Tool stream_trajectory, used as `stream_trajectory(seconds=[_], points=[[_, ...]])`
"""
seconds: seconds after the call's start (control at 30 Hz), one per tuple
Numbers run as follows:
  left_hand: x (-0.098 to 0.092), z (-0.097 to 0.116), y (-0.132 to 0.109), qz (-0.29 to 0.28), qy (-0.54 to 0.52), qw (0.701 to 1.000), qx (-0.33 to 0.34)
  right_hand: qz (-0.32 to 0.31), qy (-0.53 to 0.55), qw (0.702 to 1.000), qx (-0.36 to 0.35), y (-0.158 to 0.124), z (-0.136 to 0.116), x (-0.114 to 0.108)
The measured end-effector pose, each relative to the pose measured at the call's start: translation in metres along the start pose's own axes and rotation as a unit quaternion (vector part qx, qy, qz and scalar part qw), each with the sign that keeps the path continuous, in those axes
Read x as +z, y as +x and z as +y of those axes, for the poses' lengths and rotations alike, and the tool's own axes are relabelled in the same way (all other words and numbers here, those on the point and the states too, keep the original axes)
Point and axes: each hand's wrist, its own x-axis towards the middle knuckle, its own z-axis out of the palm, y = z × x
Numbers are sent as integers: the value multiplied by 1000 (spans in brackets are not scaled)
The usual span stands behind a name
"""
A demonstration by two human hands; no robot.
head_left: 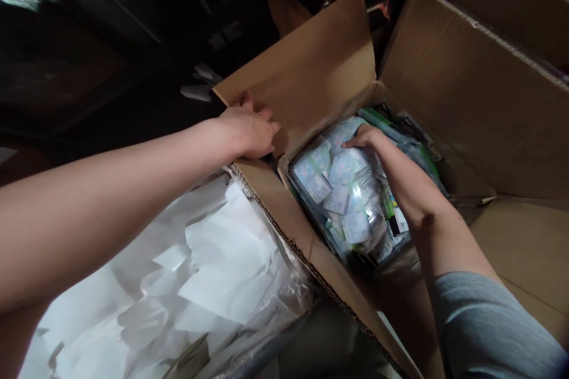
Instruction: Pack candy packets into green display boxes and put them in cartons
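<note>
My left hand (254, 127) rests against the inner face of a raised flap (311, 65) of a large cardboard box, its fingers spread. Inside the box lies a pile of flat packets (340, 174) in clear plastic, with pale blue and green printing. My right hand (365, 137) reaches down into the box and touches the upper part of this pile. Its thumb points left over a packet, while the other fingers are mostly hidden, so a grip cannot be made out.
Left of the box, a clear plastic bag or liner holds loose white paper sheets (231, 249). The box's near wall edge (306, 251) runs between them. High cardboard walls (480, 89) stand at right. Dark shelving or furniture fills the upper left.
</note>
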Motion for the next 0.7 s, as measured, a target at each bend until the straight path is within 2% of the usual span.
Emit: stream_trajectory(seconds=[0.07,0.23,0.4,0.5,0.7], points=[[-1,1,-1,-5,23,1000,4,-14,-8,1000,14,-4,-9,-9],[2,2,-1,3,2,1000,6,-89,24,995,-26,-20,-14,-28],[5,-1,3,5,-11,1000,9,-176,29,983,-44,-29,-15,-28],[4,-1,2,2,-6,1000,11,-166,-10,985,-37,-20,-25,-23],[1,2,-1,-8,17,1000,5,-70,-60,995,-29,-10,-51,-11]])
